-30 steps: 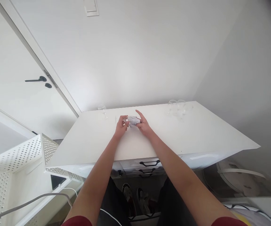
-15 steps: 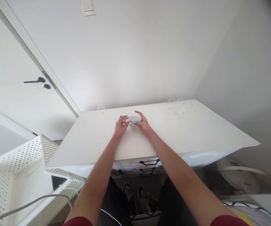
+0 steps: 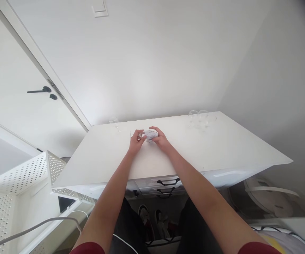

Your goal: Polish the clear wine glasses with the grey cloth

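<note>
Above the white cabinet top, my left hand is closed around a clear glass, whose edge pokes out to the left of my fingers. The glass's exact shape is mostly hidden by my fingers and a pale grey-white cloth. My right hand grips the cloth from the right, pressing it against the right end of the glass. Thumb and fingers of the right hand curl around the cloth. Both hands are close together near the middle of the cabinet top.
One stemmed glass stands at the back left of the top. Several clear glasses are grouped at the back right. A wall runs behind, and a door with a black handle is at left. Black drawer handles face me.
The fingers of my right hand have curled in closer over the cloth, and the cloth has shifted a little. My left hand stays nearly in place on the glass.
</note>
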